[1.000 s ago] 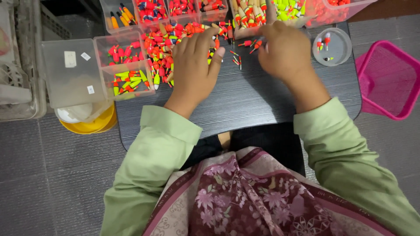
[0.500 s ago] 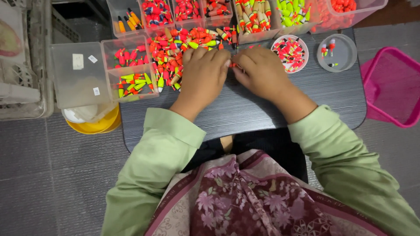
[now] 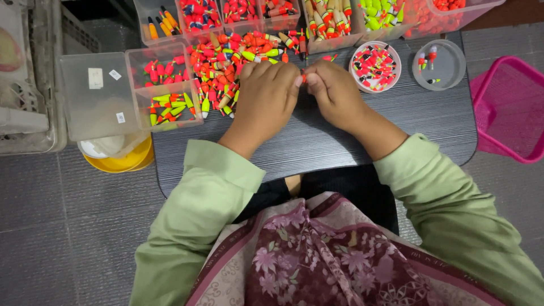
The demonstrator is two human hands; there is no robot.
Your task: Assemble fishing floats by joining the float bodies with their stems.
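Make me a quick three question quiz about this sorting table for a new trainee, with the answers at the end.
1. True or false: both hands meet over the dark table, pinching one small orange float between them.
2. Which side of the table has the pink basket: the person's left or right?
3. Multiple choice: the round dish nearest the right hand holds A) nothing, B) many floats, C) water.

Key
1. True; the left hand and right hand touch at the fingertips around it.
2. Right.
3. B; the farther round dish holds only a few.
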